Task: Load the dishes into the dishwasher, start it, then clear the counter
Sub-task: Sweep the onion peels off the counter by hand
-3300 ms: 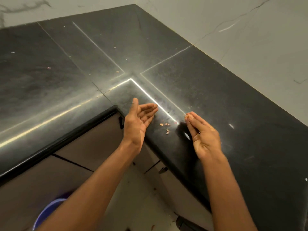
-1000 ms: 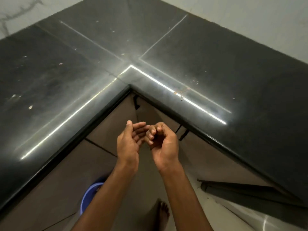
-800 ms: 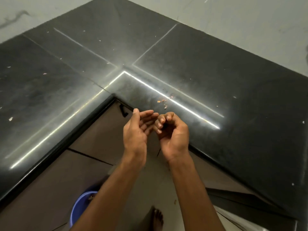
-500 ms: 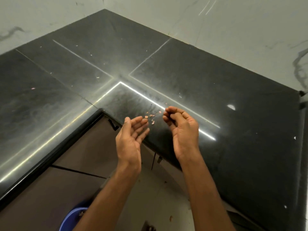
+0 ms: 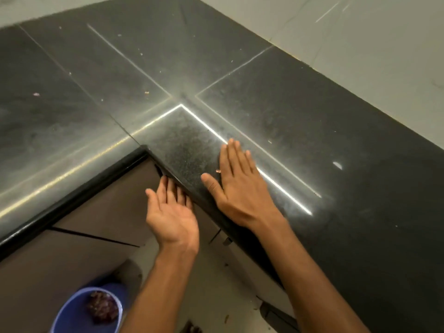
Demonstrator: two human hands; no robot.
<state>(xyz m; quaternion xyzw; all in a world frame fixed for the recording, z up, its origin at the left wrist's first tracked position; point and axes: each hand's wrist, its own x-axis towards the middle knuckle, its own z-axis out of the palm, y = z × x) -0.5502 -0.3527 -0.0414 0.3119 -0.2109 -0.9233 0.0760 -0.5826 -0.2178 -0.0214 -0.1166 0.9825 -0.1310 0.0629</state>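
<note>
The dark stone surface (image 5: 312, 131) wraps in an L around both hands, scattered with pale specks. Below the hands and to their left, a blue bucket (image 5: 72, 316) stands on the floor with brownish scraps in it. The right hand (image 5: 237, 186) lies flat, palm down, fingers straight, on the surface near the inner corner. The left hand (image 5: 171, 212) is held open, palm up, just under the edge beside the right one, fingertips touching that edge. A small crumb (image 5: 218, 171) lies against the right forefinger.
</note>
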